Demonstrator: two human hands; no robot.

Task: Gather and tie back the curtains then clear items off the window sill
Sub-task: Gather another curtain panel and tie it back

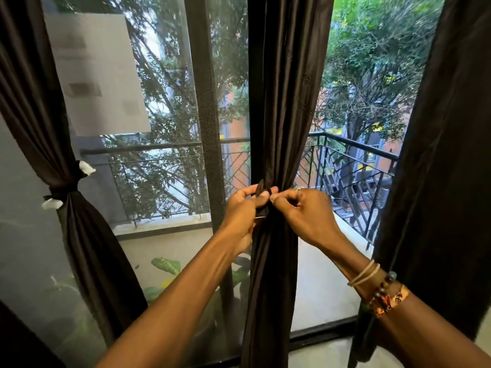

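At the middle curtain [284, 102], both hands [239, 216] [305, 216] pinch its tie [261, 187].

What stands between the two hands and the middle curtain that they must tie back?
Nothing visible does. The left hand and the right hand are on the middle curtain, and their fingers pinch the dark tie where the cloth is gathered.
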